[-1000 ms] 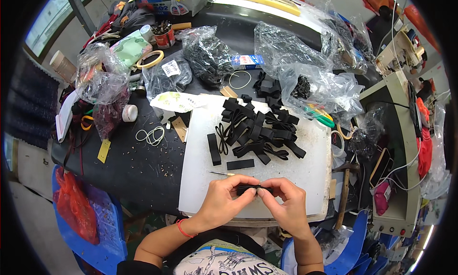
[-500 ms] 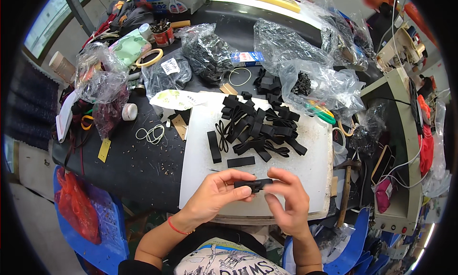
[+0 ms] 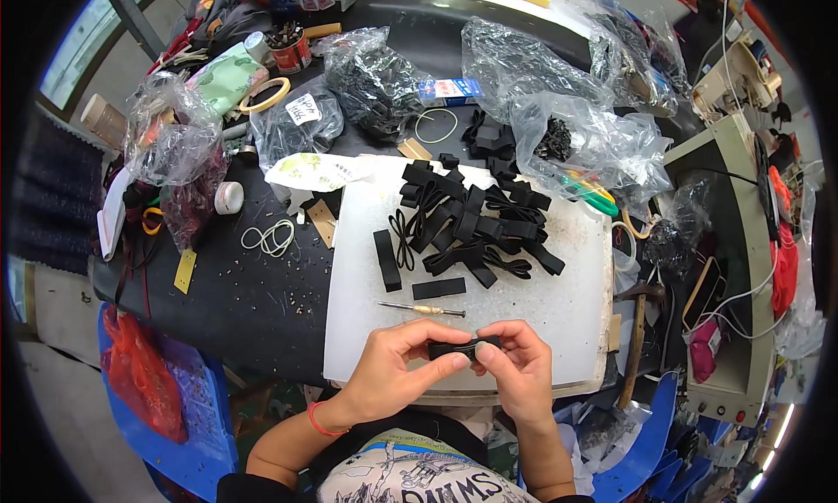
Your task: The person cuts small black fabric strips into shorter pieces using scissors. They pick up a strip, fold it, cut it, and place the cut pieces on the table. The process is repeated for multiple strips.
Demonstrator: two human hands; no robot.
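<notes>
Close to my body, both hands hold a short folded black fabric strap [image 3: 443, 349] above the near part of a white board. My left hand [image 3: 393, 363] pinches its left end between thumb and fingers. At the strap's right end, the thumb and fingers of my right hand [image 3: 520, 374] are closed on it, and they partly hide it. Just beyond the hands lies a thin tool with a pale yellow handle [image 3: 424, 309]. A flat black strap piece [image 3: 438, 288] and another flat black strip [image 3: 387, 260] lie past the tool, beside a heap of looped black straps [image 3: 471, 217].
The white board [image 3: 367, 328] rests on a black table [image 3: 262, 328]. Clear plastic bags [image 3: 576, 136] crowd the far side. A hammer [image 3: 635, 346] and green-handled scissors [image 3: 598, 199] are on the right. On the left are a white jar [image 3: 229, 197] and a pale cord loop [image 3: 269, 237].
My right hand has moved left and closed on the strap's right end; its fingers were apart before. The thin tool, mostly covered earlier, now shows fully. The view has shifted slightly.
</notes>
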